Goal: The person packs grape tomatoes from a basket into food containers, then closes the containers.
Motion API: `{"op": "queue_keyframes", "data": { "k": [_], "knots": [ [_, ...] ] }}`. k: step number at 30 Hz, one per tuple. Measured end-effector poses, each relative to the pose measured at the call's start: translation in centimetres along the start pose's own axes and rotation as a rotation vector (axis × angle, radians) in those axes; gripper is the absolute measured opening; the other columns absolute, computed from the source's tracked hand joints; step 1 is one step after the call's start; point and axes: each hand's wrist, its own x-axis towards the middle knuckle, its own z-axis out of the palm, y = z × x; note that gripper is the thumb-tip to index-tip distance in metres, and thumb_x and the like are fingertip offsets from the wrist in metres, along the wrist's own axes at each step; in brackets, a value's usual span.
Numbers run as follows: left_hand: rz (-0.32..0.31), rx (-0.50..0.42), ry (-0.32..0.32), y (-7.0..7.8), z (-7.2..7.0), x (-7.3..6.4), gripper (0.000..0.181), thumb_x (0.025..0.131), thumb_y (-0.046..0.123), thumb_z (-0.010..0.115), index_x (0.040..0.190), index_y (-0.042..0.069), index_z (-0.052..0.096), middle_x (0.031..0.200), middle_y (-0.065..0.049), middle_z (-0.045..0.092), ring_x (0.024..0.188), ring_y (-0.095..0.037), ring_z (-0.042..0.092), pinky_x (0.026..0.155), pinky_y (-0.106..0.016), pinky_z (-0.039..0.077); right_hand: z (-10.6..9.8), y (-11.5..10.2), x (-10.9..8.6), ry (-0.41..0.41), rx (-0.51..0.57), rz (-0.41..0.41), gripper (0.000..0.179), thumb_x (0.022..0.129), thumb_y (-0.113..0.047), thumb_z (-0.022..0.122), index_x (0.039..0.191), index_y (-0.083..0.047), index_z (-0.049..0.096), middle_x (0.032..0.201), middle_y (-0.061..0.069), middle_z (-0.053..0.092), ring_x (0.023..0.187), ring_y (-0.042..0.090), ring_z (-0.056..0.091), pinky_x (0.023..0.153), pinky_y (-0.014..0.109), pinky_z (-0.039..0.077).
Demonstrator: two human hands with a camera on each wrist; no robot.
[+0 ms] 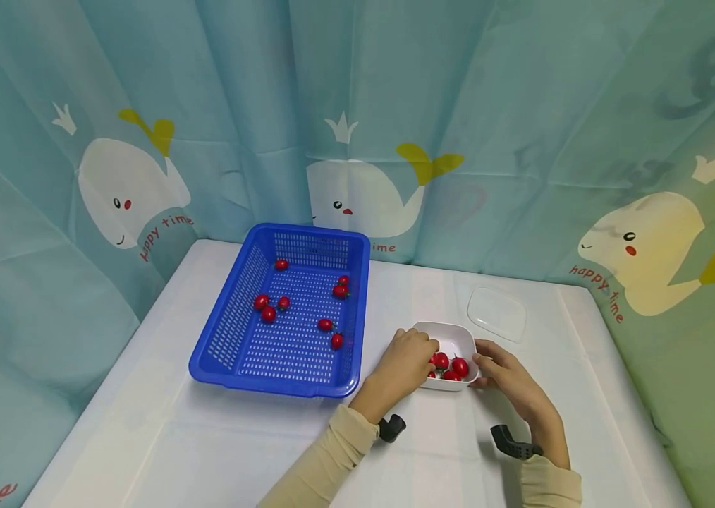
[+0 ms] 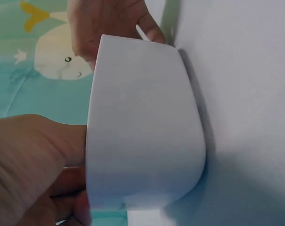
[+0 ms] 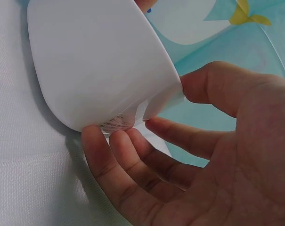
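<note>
A small white plastic box (image 1: 443,385) stands on the table, with several cherry tomatoes (image 1: 460,367) inside. My left hand (image 1: 405,361) reaches over the box's left rim, its fingertips down inside. The box wall hides those fingertips in the left wrist view, so whether they hold a tomato does not show. At the opposite end, my right hand (image 1: 510,372) grips the box. Its thumb lies at the rim and its other fingers (image 3: 102,155) touch the outer wall, as the right wrist view shows.
A blue slotted basket (image 1: 275,384) stands to the left, with several cherry tomatoes (image 1: 268,314) scattered on its floor. Behind the box lies a clear lid (image 1: 497,314) on the white-covered table (image 1: 434,444). A whale-print curtain (image 1: 249,106) hangs behind the table.
</note>
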Motion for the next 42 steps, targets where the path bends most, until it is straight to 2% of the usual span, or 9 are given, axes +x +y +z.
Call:
{"op": "queue_keyframes", "data": {
  "k": [9,17,26,30,36,42],
  "knots": [
    [0.003,0.071,-0.016,0.3,0.0,0.4,0.013,0.088,0.028,0.083,0.096,0.020,0.076,0.087,0.006,0.077,0.081,-0.013,0.064,0.064,-0.023,0.029,0.0,0.2,0.0,0.000,-0.005,-0.006,0.055,0.110,-0.025,0.050,0.155,0.004,0.038,0.145,0.031,0.052,0.098,0.010,0.070,0.083,0.026,0.061],
    [-0.032,0.034,-0.043,0.4,0.3,0.7,0.010,0.088,0.026,0.083,0.092,0.019,0.075,0.085,0.005,0.078,0.084,-0.014,0.070,0.062,-0.025,0.033,0.0,0.3,-0.1,0.001,0.006,-0.014,0.053,0.110,-0.023,0.049,0.154,0.005,0.038,0.144,0.030,0.052,0.097,0.009,0.070,0.083,0.026,0.061],
    [-0.052,0.069,-0.081,0.5,0.8,1.0,0.009,0.090,0.029,0.081,0.091,0.022,0.077,0.087,0.006,0.078,0.086,-0.013,0.072,0.065,-0.028,0.041,0.1,0.4,-0.1,-0.002,0.015,-0.013,0.053,0.110,-0.023,0.049,0.154,0.005,0.039,0.145,0.030,0.051,0.098,0.010,0.069,0.083,0.026,0.061],
    [-0.047,0.098,-0.087,0.6,0.8,0.9,0.010,0.091,0.031,0.080,0.096,0.023,0.076,0.091,0.006,0.078,0.088,-0.014,0.072,0.068,-0.029,0.047,0.2,0.3,-0.1,-0.002,0.012,-0.007,0.053,0.110,-0.023,0.049,0.154,0.004,0.039,0.144,0.030,0.052,0.098,0.009,0.069,0.083,0.026,0.061],
    [-0.057,0.122,-0.086,1.0,0.2,0.5,0.020,0.095,0.032,0.076,0.113,0.022,0.074,0.104,0.005,0.076,0.095,-0.015,0.070,0.076,-0.030,0.054,0.2,0.0,0.0,0.002,-0.002,-0.003,0.055,0.110,-0.025,0.050,0.154,0.005,0.038,0.145,0.031,0.051,0.098,0.010,0.068,0.082,0.026,0.061],
    [-0.054,0.138,-0.020,1.6,-0.6,-0.2,0.026,0.094,0.031,0.077,0.119,0.022,0.073,0.107,0.005,0.074,0.094,-0.014,0.069,0.074,-0.028,0.054,0.2,-0.2,0.0,0.000,0.000,-0.020,0.055,0.110,-0.025,0.051,0.154,0.005,0.039,0.144,0.030,0.052,0.098,0.010,0.068,0.081,0.027,0.061]
  ]
}}
